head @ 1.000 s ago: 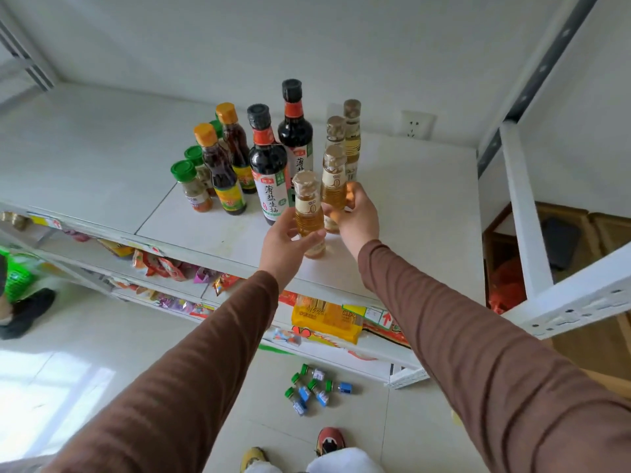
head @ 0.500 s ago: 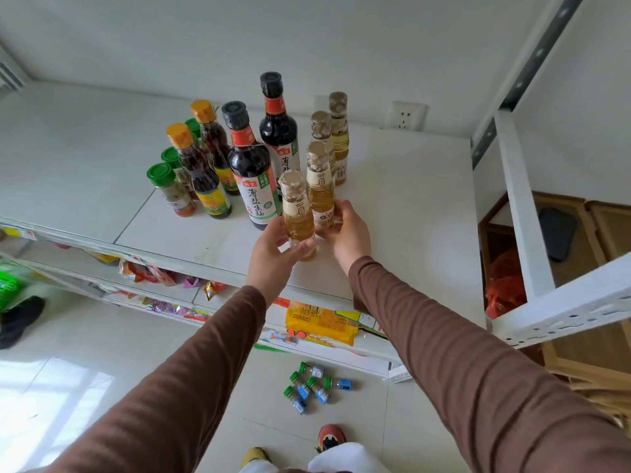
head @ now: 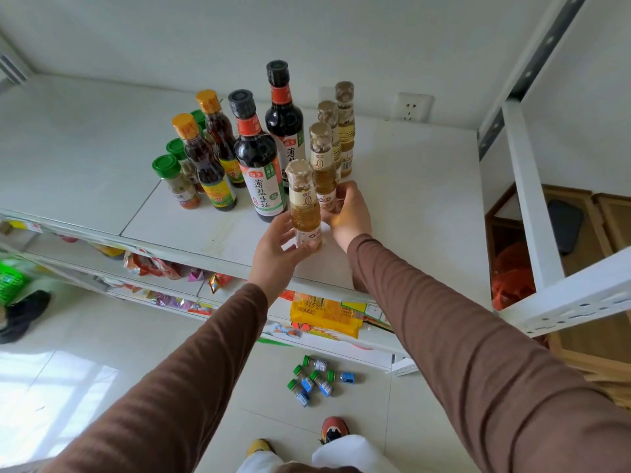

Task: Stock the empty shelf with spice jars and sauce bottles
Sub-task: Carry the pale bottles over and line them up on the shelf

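- The left hand (head: 278,249) curls its fingers and thumb around the bottom of a slim bottle of pale yellow liquid (head: 305,206), which stands upright near the front edge of the top shelf (head: 85,158).
- The right hand (head: 348,216) wraps the base of a second slim pale bottle (head: 322,169), just behind the first and touching it or nearly so (the gap cannot be made out).
- Two more pale bottles (head: 343,128) continue that line toward the shelf's back edge.
- Just left of the line stand two tall dark soy sauce bottles (head: 259,165) with black caps, one behind the other.
- Further left are two smaller dark bottles with orange caps (head: 205,162), then green-capped spice jars (head: 176,182), the leftmost of the group.
- The shelf's left half and its right end are bare white board; a wall socket (head: 411,105) sits behind the back edge.
- Both arms wear brown sleeves (head: 444,336).
- The lower shelves (head: 170,278) hold bright snack packets, among them a yellow packet (head: 324,315) at the front edge.
- On the tiled floor below lie several small green-capped jars (head: 312,380) with blue labels, near the person's shoes (head: 334,428).
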Demonstrator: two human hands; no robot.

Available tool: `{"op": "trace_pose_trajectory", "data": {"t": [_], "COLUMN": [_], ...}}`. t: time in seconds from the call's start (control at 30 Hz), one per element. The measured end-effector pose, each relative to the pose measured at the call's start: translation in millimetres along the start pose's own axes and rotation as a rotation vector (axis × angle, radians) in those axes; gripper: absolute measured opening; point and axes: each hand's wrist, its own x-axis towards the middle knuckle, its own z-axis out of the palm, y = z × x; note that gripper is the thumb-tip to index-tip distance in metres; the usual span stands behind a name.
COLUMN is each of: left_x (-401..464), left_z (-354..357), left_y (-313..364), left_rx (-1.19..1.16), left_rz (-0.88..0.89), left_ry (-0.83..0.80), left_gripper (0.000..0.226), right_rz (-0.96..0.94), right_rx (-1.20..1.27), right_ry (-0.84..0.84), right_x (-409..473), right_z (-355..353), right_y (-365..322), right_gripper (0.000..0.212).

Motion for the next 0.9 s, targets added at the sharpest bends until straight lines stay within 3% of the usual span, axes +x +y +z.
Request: {"op": "trace_pose_trajectory", "data": {"t": [0.1, 0.23, 0.43, 0.9], "left_x": [-10, -22, -32, 10], "left_z": [-7, -9, 4, 6], "left_y": [-7, -12, -8, 8], "left_rx": [-0.037, -0.04, -0.059, 0.023], "left_rz": [-0.064, -0.1, -0.077, -0.071], "left_ry": [-0.017, 0.0, 0.014, -0.139], "left_gripper": [0.063, 0.067, 0.063, 0.081], "right_rz": [0.02, 0.046, 0.077, 0.121], "right_rx": [0.016, 0.121, 0.279, 0.233], "right_ry": [0.01, -0.006, -0.188, -0.119], "right_x": [-13, -44, -71, -70], "right_z": [-8, -14, -2, 6], "right_y": [9, 25, 21, 5], "right_gripper": [0.049, 0.027, 0.042, 0.041]}}
